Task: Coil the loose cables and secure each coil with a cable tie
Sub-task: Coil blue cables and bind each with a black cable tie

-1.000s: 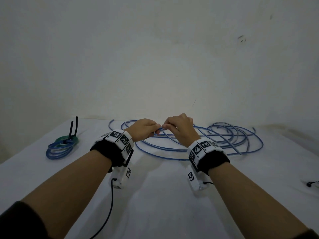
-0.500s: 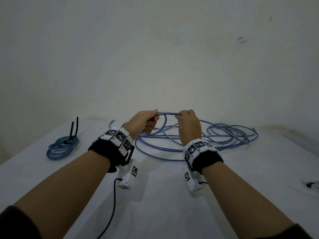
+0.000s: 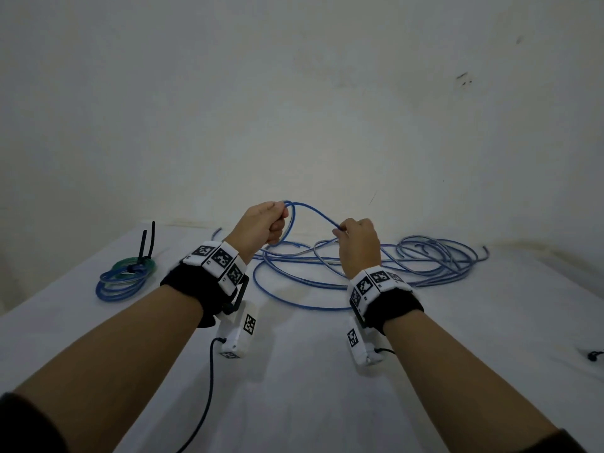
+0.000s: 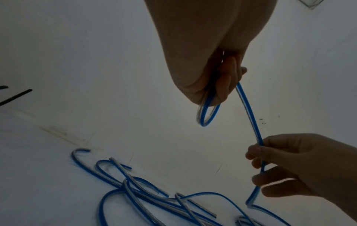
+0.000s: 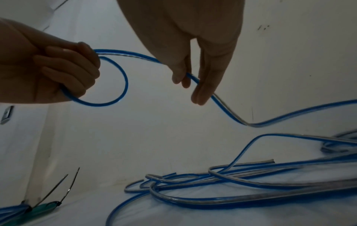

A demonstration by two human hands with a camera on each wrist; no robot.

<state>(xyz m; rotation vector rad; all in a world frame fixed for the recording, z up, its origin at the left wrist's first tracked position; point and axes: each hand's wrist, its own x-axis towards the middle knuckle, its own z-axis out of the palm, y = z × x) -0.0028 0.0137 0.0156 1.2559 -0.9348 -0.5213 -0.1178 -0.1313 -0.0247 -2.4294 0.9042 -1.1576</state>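
A long blue-and-clear cable [image 3: 359, 266] lies in loose loops on the white table [image 3: 310, 371]. My left hand [image 3: 266, 223] is raised above the table and grips a small loop of this cable [image 5: 108, 79] in its curled fingers [image 4: 226, 85]. To its right my right hand [image 3: 358, 238] pinches the strand running from that loop [image 4: 251, 122] between thumb and fingers [image 5: 185, 76]. From the right hand the strand drops to the pile [image 5: 251, 122]. Several cut ends [image 4: 123, 166] lie among the loops.
At the far left of the table lie finished blue and green coils [image 3: 125, 276], bound with black cable ties whose tails stick up [image 3: 147, 240]. A small black item [image 3: 593, 354] sits at the right edge. A white wall [image 3: 294, 109] stands behind the table.
Both hands have risen from the table with the cable. They have moved apart, the left one now holding a small loop and the right one farther along the strand.
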